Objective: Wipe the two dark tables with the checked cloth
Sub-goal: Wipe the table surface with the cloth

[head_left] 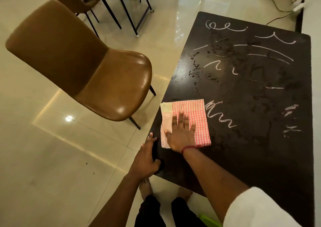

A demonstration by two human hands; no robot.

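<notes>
Glossy cream tile floor [52, 157], with a dark desk [260, 157] filling the 3 o'clock half of the view. A brown padded chair [104, 80] stood at 9 o'clock, apart from the desk. A power strip [298, 6] with cables lay on the floor at 1 o'clock.

The checked cloth [189, 108], pink and white and folded to a square, lay flat near the desk's 7 o'clock corner, its left side right at the edge. The right grip [182, 136] was spread, palm and straight fingers pressing down on the cloth. The left grip [145, 159] was curled over the desk edge at 7 o'clock of the cloth, thumb on top, likely bracing.

White squiggles [220, 115] started just at 3 o'clock of the cloth and ran up to the far end. Dark wet-looking specks [196, 67] clustered at 12 o'clock of it. Most of the top looked unwiped, so I'd call it an early stage. No second desk could be identified.

Risks, as I judged them:
- The folded cloth is small, so the white marks could smear instead of lifting once one face loads up.
- Strokes toward 9 o'clock could push specks off the edge onto the tile.
- With flat-palm contact only, the grip could slide over the cloth on the wet patch and leave it behind.
- The cloth sat at the edge, so a sideways stroke could drag it off.
- A hard push on slick tile could shift the desk if the left grip let go.
</notes>
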